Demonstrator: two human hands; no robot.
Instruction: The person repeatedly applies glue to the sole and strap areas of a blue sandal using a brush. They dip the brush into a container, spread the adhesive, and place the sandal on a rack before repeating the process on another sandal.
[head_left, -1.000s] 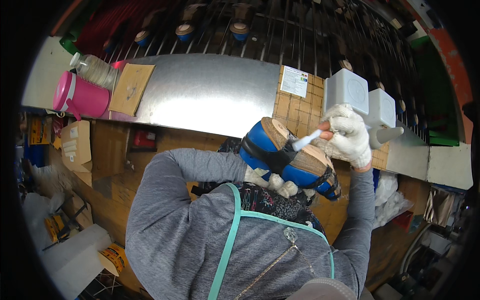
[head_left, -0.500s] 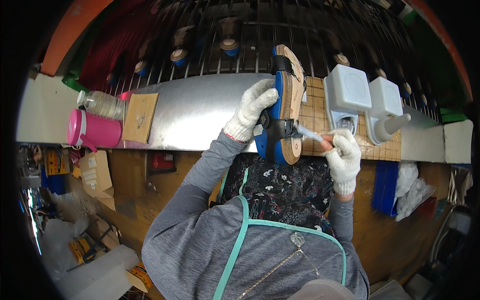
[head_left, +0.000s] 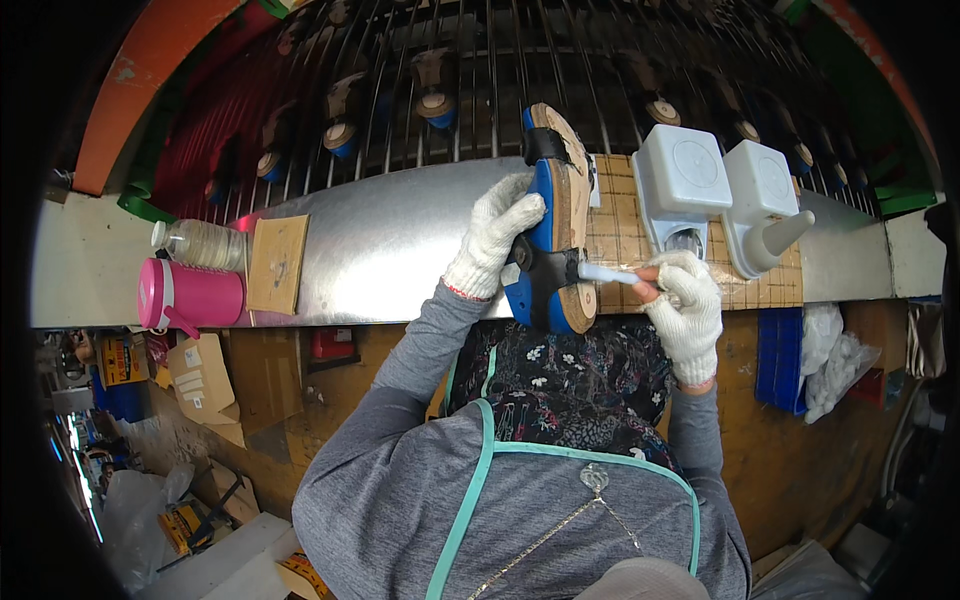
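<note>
My left hand [head_left: 497,235], in a white knit glove, is closed around the side of a blue shoe last [head_left: 543,200]. The last stands on its side, its tan sole face [head_left: 572,205] turned to the right. Black sandal straps [head_left: 550,275] wrap over the last and fold onto that face. Between the thumb and bare fingertips of my gloved right hand [head_left: 685,312] is a slim brush with a pale handle [head_left: 612,274]. Its tip meets the edge of the strap near the last's lower end; the bristles are hard to make out.
Two white square-topped dispensers [head_left: 683,170] stand on a gridded brown board [head_left: 615,225] to the right, one with a cone-shaped spout [head_left: 780,240]. At left are a pink jug [head_left: 195,292], a clear jar [head_left: 200,243] and a tan board [head_left: 277,265]. Beyond the metal bench, a rod rack [head_left: 390,110] carries several lasts.
The shoe last has shifted slightly left and stands a bit more upright. The brush has swung from a slant to nearly level, its tip moving left onto the strap. Both hands keep their holds.
</note>
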